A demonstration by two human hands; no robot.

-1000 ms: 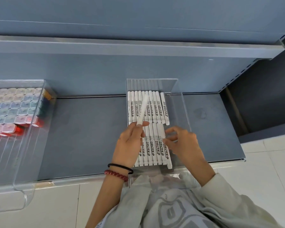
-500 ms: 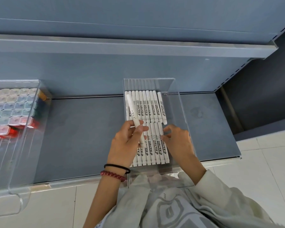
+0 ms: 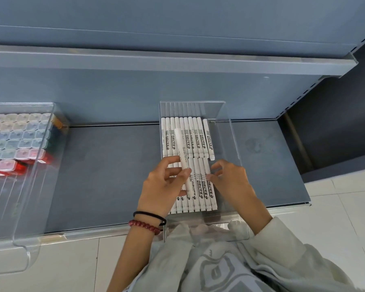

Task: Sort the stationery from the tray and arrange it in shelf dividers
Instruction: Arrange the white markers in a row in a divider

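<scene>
Head view: left fingers point(image 3: 177, 171) grasp a marker point(image 3: 182, 152) above the row point(image 3: 200, 192) that relaxed right fingers point(image 3: 214, 179) steady; released crooked, it could jam there.

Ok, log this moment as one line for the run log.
left hand: holds marker over rows | right hand: touches front-row markers | divider: two rows of white markers

Just the one view, from your head: it looks forward and steeply down onto the grey shelf point(image 3: 114, 175), front edge low across the frame, back edge above. You're close in (wide lens, so lines bow). Dead centre, the clear divider point(image 3: 221, 140); your left hand point(image 3: 160, 186), gripping a marker point(image 3: 180, 146), and right hand point(image 3: 232, 182) fill the middle.
</scene>
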